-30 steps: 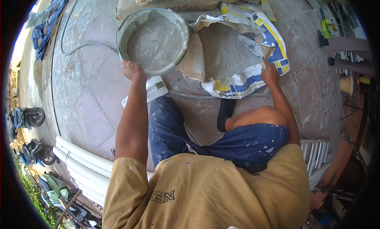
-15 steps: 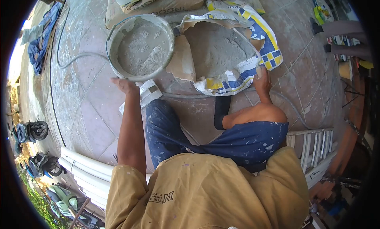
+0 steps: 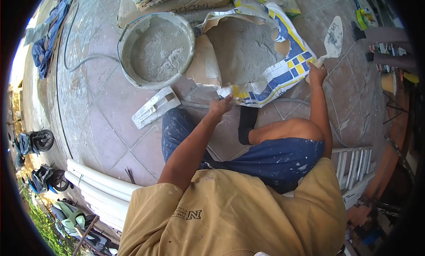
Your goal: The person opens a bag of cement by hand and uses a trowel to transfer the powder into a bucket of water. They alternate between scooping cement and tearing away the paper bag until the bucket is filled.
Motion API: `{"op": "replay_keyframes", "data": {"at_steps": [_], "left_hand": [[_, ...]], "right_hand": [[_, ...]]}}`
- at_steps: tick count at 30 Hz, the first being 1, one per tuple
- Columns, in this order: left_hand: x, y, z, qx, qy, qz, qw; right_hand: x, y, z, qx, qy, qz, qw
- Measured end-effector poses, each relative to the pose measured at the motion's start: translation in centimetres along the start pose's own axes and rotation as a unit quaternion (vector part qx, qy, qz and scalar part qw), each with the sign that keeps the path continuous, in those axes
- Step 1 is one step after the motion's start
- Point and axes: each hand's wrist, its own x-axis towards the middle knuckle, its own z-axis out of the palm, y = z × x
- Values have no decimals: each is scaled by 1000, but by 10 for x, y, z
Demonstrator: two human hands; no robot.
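Observation:
My left hand (image 3: 220,107) is closed on the near edge of a torn-open cement bag (image 3: 283,85), its fingers right at the paper rim. Grey powder (image 3: 243,48) fills the opening. In my right hand (image 3: 318,73) is a trowel (image 3: 333,38), its pale handle in my fist and its grey-smeared blade pointing away to the right. That fist sits right at the bag's right edge. Left of the bag stands a bucket (image 3: 189,65) with wet grey mix (image 3: 159,52) inside. A plastering float (image 3: 156,107) lies on the floor below the bucket.
More cement bags (image 3: 186,5) are stacked behind the bucket. A hose (image 3: 95,56) runs along the tiled floor, passing near my feet. White pipes (image 3: 102,185) lie at lower left and a ladder (image 3: 354,167) at lower right. A person's legs (image 3: 389,45) show at far right.
My left hand has moved right, from beside the bucket to the bag's near edge. My right hand has swung outward with the trowel, from over the powder to beyond the bag's right side.

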Motion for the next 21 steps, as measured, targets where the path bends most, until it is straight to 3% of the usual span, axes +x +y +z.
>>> {"op": "replay_keyframes", "data": {"at_steps": [3, 7, 10, 12, 14, 17, 21], "left_hand": [[-13, 8, -1, -36, 24, 49, 998], [-39, 45, -2, -84, 6, 67, 994], [-68, 82, 11, -101, -17, 131, 986], [-81, 107, 23, -94, -31, 167, 981], [-100, 123, 34, -102, -51, 176, 978], [-102, 134, 46, -117, -94, 185, 971], [-104, 131, 53, -164, -126, 164, 965]], "right_hand": [[-9, -74, 13, 36, -34, -2, 999], [1, -145, 42, -11, -77, -93, 993], [23, -176, 68, -45, -141, -159, 976], [21, -203, 78, -66, -129, -165, 976], [27, -215, 82, -104, -154, -163, 969], [22, -226, 88, -76, -109, -219, 967], [16, -243, 97, -84, -164, -222, 958]]}}
